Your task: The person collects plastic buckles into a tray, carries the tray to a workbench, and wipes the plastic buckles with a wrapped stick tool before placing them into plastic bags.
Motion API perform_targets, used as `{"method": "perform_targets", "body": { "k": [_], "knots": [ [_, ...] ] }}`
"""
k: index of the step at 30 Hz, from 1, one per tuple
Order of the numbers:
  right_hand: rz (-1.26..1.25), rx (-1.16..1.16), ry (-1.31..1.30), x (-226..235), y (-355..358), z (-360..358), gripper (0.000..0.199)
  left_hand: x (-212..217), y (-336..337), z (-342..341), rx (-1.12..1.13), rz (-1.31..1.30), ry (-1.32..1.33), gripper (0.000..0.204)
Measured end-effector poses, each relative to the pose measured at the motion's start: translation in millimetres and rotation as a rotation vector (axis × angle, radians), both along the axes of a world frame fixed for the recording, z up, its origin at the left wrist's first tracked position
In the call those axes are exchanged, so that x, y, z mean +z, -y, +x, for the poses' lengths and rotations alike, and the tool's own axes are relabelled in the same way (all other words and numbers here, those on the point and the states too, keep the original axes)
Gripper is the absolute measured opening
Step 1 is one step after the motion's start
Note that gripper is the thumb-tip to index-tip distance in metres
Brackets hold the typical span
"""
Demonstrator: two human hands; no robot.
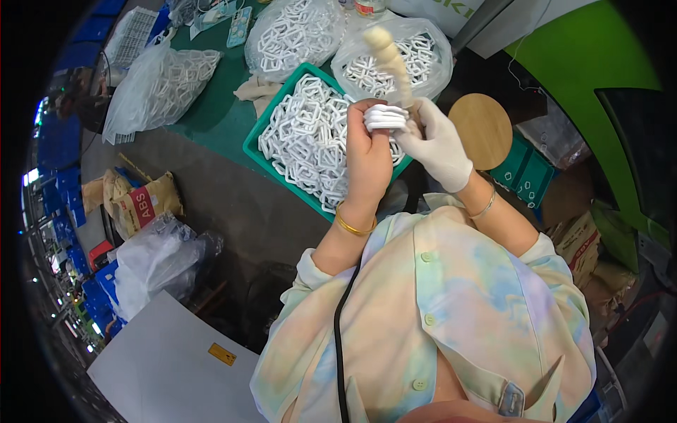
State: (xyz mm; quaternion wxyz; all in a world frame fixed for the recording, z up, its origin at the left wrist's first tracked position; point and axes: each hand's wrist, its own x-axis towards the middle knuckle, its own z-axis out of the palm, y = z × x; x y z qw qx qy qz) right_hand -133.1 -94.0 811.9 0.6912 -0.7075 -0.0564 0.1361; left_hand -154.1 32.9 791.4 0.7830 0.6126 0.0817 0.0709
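Note:
My bare left hand [368,156], with a gold bangle at the wrist, is closed around a small stack of white plastic links [386,118]. Close against it, my right hand [443,149] wears a white glove, its fingers bent around the lower end of a cream-coloured, ridged stick [389,60]. The stick rises away from me past the stack; its lower end is hidden by the gloved fingers, so its kind cannot be made out. Both hands are above the right side of a green crate [259,156] heaped with loose white links [303,134].
Clear bags of white links stand beyond the crate [293,35] [423,60] and at left [166,88]. A round wooden stool top [481,132] and a green tray [525,169] with a few links lie right. Paper sacks [144,204] stand at left above a grey panel [169,359].

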Motion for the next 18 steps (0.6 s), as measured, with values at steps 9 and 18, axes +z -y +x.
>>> {"method": "perform_targets", "body": {
  "k": [9, 18],
  "knots": [
    [-0.136, 0.048, 0.033, -1, 24, 18, 0.034, 14, -2, 24, -0.062, 0.878, 0.290, 0.028],
    [-0.211, 0.048, 0.063, -23, 33, -13, 0.027, -10, -3, 45, 0.065, 0.750, 0.224, 0.029]
  ]
}}
